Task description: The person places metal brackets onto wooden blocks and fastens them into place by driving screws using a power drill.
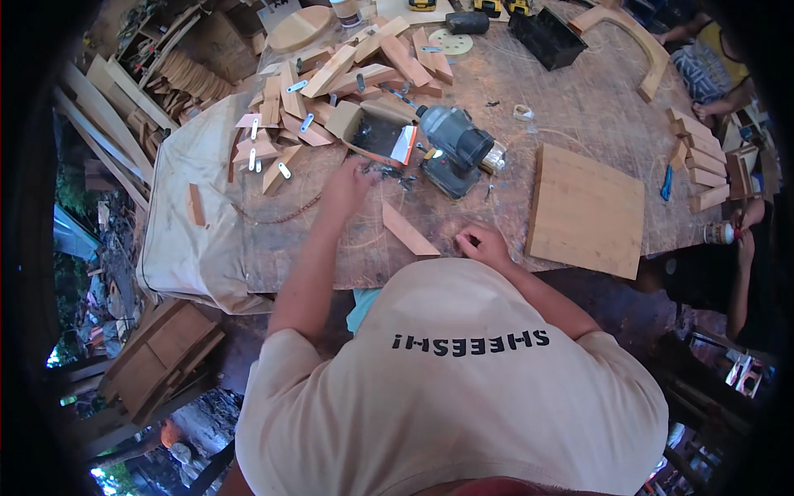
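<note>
My left hand [349,186] reaches over the worktable to a loose heap of small dark screws [399,175] at the near side of an open cardboard box [351,124]. Its fingertips are blurred among the screws, so their grip is unclear. The box holds more dark pieces. Close to the table's near edge, my right hand [484,245] rests with its fingers curled; whatever they may hold is hidden. Between the hands lies a wooden strip with slanted ends [409,229]. A blue-grey cordless drill [459,136] lies right of the box.
Wooden pieces [331,74], several with small metal plates, are piled at the far left. A square board [587,211] overhangs the near edge at right. Further right are stacked blocks [699,161]; a black bin [546,37] stands behind. Another person's hand [748,217] holds a small container.
</note>
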Motion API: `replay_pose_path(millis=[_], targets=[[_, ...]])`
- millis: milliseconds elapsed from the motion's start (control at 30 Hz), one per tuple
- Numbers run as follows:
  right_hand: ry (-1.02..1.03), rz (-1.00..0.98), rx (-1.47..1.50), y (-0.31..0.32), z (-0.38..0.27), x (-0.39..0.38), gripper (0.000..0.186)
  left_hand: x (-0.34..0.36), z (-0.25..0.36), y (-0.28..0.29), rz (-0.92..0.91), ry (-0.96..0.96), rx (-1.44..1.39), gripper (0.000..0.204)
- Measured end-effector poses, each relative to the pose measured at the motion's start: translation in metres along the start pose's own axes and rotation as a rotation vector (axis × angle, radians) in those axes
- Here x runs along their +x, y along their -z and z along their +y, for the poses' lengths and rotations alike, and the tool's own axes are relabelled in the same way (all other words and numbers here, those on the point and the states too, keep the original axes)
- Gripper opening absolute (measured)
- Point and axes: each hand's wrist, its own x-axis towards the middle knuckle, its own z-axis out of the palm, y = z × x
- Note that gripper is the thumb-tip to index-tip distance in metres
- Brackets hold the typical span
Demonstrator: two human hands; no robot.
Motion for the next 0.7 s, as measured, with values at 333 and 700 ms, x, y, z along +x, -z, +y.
replay_pose_path(millis=[333, 700], targets=[[0.107, 0.064, -0.074, -0.002, -0.005, 0.003, 0.012, 0.113, 0.010, 0.009, -0.059, -0.388, 0.422, 0.014], [0.113, 0.071, -0.105, -0.002, -0.003, 0.004, 0.012, 0.130, 0.007, -0.006, -0.129, -0.310, 0.495, 0.011]])
